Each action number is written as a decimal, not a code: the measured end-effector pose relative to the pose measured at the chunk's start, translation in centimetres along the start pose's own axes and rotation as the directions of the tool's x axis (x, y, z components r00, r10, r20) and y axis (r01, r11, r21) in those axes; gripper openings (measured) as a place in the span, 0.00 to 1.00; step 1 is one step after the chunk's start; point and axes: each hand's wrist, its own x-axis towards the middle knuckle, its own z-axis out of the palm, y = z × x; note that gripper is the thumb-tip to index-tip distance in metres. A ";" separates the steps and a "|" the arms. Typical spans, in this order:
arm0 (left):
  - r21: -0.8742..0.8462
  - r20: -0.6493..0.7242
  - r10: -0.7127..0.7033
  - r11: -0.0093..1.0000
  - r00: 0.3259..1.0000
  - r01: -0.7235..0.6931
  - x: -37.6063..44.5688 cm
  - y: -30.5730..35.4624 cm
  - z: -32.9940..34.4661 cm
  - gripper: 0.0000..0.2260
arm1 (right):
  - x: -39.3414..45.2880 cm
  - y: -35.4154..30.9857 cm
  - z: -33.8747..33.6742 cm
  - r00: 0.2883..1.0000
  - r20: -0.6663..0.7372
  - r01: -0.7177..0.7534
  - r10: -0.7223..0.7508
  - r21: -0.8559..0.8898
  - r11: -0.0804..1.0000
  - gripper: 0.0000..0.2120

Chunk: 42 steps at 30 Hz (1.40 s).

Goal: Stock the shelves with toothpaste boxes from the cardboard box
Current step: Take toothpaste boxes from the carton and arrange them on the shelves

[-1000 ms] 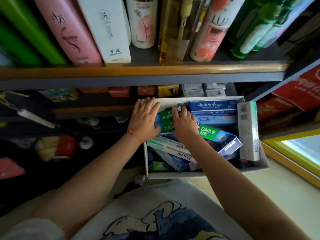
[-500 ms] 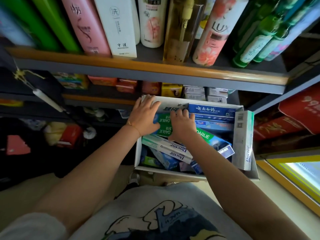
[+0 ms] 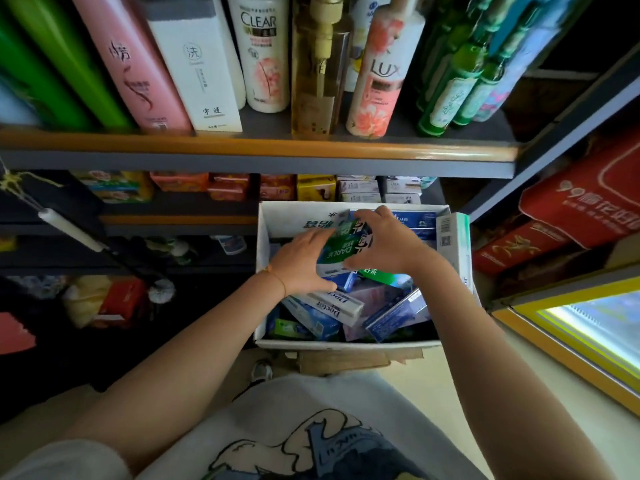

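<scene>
Both hands have lifted a green DARLIE toothpaste box (image 3: 341,245) off the pile since a sec ago: left hand (image 3: 299,266) cups its near end, right hand (image 3: 389,242) grips the far end, w/ it tilted to clear the white cardboard box (image 3: 294,216) below the shelf (image 3: 242,147).

My head view is dim overall. The brightest source I see is the glowing yellow-framed panel (image 3: 588,327) at lower right; it is overexposed to near white. The orange shelf edge (image 3: 256,147) carries a small specular highlight near its right end. The lower shelves (image 3: 114,244) at left and centre left sink into deep shadow, and detail there is lost. Wide-angle distortion splays the shampoo bottles (image 3: 265,53) outward along the top edge. The Darlie toothpaste box (image 3: 341,245) shows slight motion blur, and the frame corners are soft, with blocky compression.
</scene>
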 end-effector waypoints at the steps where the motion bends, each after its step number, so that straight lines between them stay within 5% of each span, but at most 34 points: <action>1: -0.047 0.026 -0.012 0.999 1.000 0.013 0.2 0.6 -0.2 0.49 | -0.5 0.3 -0.5 1.000 0.009 0.002 -0.003 0.065 0.998 0.42; 9: -0.410 0.315 -0.030 0.897 0.949 0.164 0.8 3.2 -2.0 0.52 | -2.5 2.8 -2.8 0.997 0.078 -0.032 -0.007 0.487 0.873 0.36; 14: -0.715 0.343 0.039 0.659 0.939 0.233 0.0 3.4 -2.0 0.31 | -2.9 2.9 -2.6 0.998 0.060 -0.024 -0.026 0.704 0.710 0.34; 18: -0.845 0.286 -0.038 0.462 0.957 0.271 -0.4 4.7 -2.2 0.18 | -2.3 1.0 -1.1 0.984 -0.024 -0.074 0.178 0.849 0.523 0.35; 23: -0.818 0.046 -0.289 0.538 0.956 0.202 0.2 5.9 -1.6 0.25 | -1.8 -1.2 1.3 0.960 0.085 -0.203 0.268 0.869 0.451 0.25; 26: -0.818 0.080 -0.316 0.521 0.945 0.244 -0.5 6.0 -1.9 0.19 | -1.7 -0.5 1.7 0.950 0.117 -0.213 0.289 0.920 0.329 0.22; 31: -0.974 0.162 -0.360 0.093 0.919 0.208 -2.4 5.8 -1.5 0.18 | -2.7 0.6 1.1 0.955 0.202 -0.221 0.216 0.973 0.064 0.14; 35: -0.981 0.178 -0.397 0.004 0.901 0.196 -4.4 5.6 -2.5 0.17 | -3.6 -0.9 1.7 0.959 0.267 -0.260 0.099 0.963 -0.074 0.25; 39: -0.998 0.013 -0.524 0.048 0.852 0.045 -7.1 3.5 -3.5 0.10 | -4.1 -4.0 3.5 0.964 0.266 -0.266 0.024 0.964 -0.011 0.26; 42: -0.995 -0.078 -0.567 0.092 0.820 -0.030 -10.6 1.3 -4.1 0.14 | -4.5 -7.6 5.3 0.969 0.246 -0.247 0.020 0.967 0.067 0.26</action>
